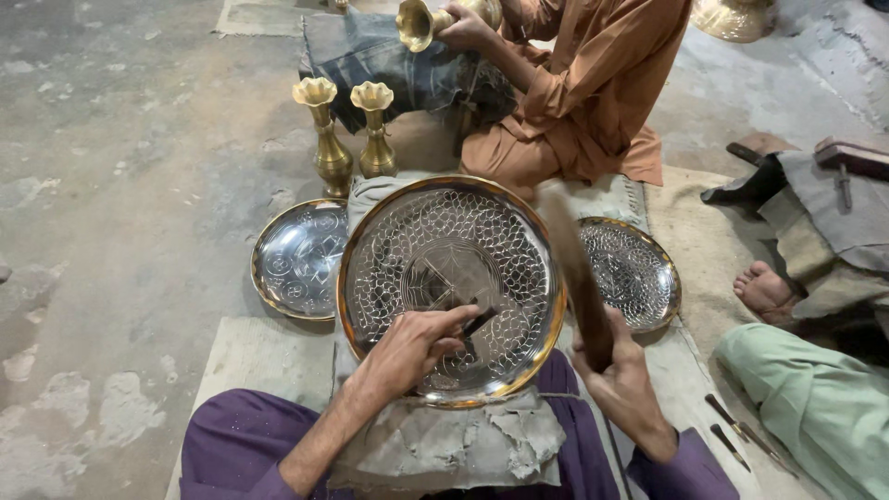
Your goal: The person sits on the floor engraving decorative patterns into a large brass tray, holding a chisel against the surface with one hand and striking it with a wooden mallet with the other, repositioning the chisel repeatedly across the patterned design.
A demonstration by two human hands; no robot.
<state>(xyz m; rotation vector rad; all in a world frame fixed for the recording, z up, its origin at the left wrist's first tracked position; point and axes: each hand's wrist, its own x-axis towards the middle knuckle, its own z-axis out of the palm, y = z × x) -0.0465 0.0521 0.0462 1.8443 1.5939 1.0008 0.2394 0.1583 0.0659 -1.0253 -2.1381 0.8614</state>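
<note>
Resting on a grey cloth pad across the person's purple-clad lap, a large round engraved metal tray with a brass-coloured rim fills the middle of the view, tilted a little toward the camera. Its surface shows a net-like chased pattern around a central motif. The concrete floor lies to the left, and a woven mat to the right.

Beyond the tray sits another person in orange clothing, whose hand grips a brass vase over a dark cloth. At the right edge, a second co-worker's bare foot and a pale green sleeve show.

A smaller engraved tray lies on the floor just left of the large one, and another patterned tray lies just right of it, partly hidden. Two brass vases stand upright side by side behind the large tray.

The right hand is closed around a wooden mallet, blurred, raised over the tray's right side. The left hand rests on the tray's lower part, its fingers pinched around a dark chisel whose tip touches the metal near the centre. A few thin dark tools lie on the mat at lower right.
</note>
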